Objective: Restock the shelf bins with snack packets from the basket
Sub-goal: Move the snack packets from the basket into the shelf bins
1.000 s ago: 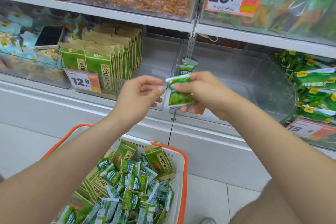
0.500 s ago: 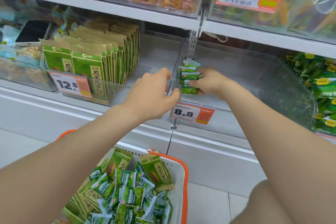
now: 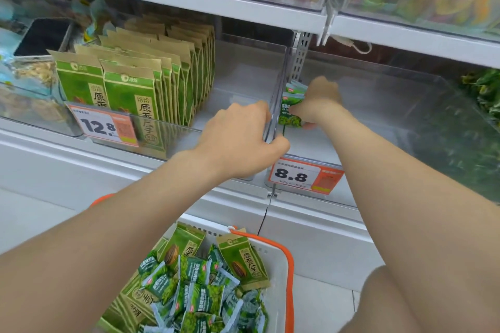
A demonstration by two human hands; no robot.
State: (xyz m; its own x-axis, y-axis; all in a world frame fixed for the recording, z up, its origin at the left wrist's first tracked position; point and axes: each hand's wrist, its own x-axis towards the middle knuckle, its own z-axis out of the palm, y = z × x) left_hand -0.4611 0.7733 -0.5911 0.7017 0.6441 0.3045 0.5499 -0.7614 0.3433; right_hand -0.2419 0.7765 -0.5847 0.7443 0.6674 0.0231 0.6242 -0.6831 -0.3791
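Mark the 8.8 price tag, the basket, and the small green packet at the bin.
8.8 price tag [image 3: 293,176]: head view, on the printed digits.
basket [image 3: 290,267]: head view, on its orange rim.
small green packet [image 3: 289,116]: head view, on its front face.

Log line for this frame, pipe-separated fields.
step: placing | right grip: holds green packets upright in clear bin | left grip: holds bin's left wall | basket: packets left
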